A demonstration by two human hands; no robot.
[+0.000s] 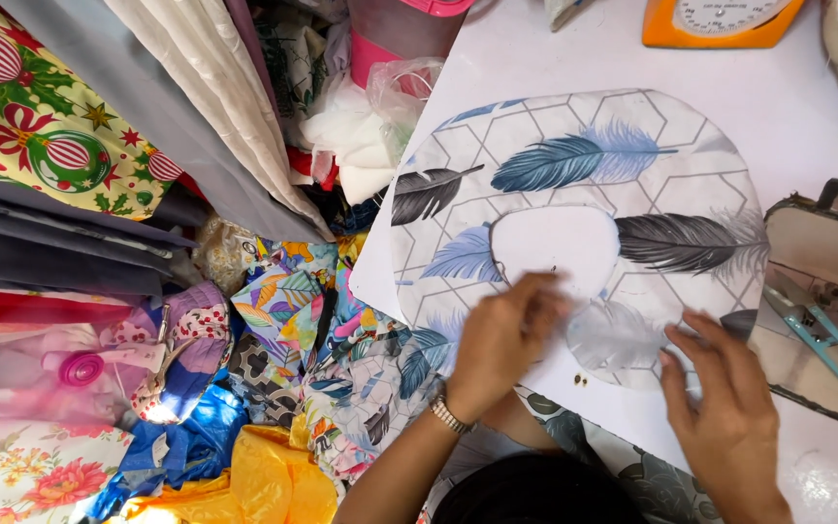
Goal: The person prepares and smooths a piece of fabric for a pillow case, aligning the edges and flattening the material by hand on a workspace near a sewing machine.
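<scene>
A round piece of white fabric (574, 184), printed with blue, black and grey feathers and a hexagon pattern, lies flat on a white table (788, 107). It has a rounded hole cut in its middle. My left hand (501, 340), with a metal watch at the wrist, presses on the near edge of the hole. My right hand (720, 408) rests fingers-down on the fabric's near right edge. Neither hand grips anything; both look blurred by motion.
Teal thread snips (821, 325) lie on a sewing machine bed at the right. An orange scale (720, 19) stands at the far edge. Folded and loose fabrics (99, 243) pile up on the left, with a pink ribbon spool (81, 369) among them.
</scene>
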